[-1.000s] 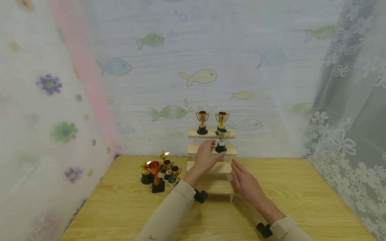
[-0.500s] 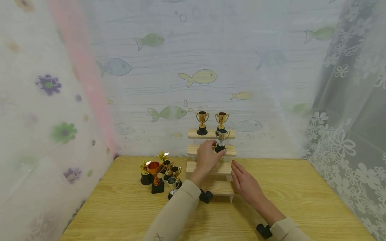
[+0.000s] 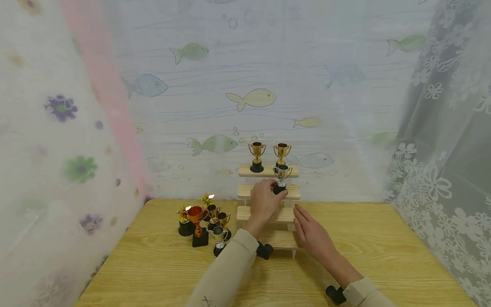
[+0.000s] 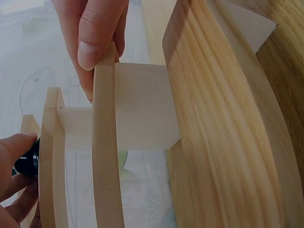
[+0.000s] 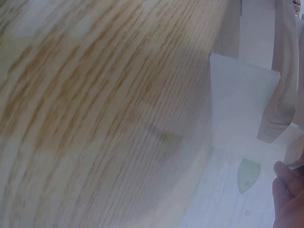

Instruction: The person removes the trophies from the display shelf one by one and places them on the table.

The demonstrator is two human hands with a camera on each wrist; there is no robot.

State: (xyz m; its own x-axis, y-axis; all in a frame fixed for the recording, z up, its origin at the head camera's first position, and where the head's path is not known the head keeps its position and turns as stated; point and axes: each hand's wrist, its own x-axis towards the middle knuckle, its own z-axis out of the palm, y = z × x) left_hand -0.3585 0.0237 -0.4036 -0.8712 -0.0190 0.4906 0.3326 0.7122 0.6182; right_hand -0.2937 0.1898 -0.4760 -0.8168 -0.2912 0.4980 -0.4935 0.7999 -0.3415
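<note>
My left hand (image 3: 265, 198) pinches the black base of a small silver trophy cup (image 3: 282, 172), which stands upright at the right part of the second step from the top of a wooden tiered stand (image 3: 268, 191). In the left wrist view, the left hand's fingers (image 4: 16, 147) are on that black base. My right hand (image 3: 316, 234) rests against the right end of a lower step, fingers straight and together; its fingertips (image 5: 285, 173) show beside the stand in the right wrist view. Two gold trophy cups (image 3: 257, 153) stand on the top step.
Left of the stand, several trophies are grouped on the wooden table (image 3: 153, 264): an orange-bronze cup (image 3: 196, 217), a silver cup (image 3: 219, 236), gold cups (image 3: 223, 220) and gold star trophies (image 3: 206, 199). A fish-patterned curtain (image 3: 249, 64) hangs behind.
The left hand shifts slightly right, its fingers settling round the silver trophy's base. The left forearm also moves right, uncovering more of the silver cup on the table. The right hand stays put.
</note>
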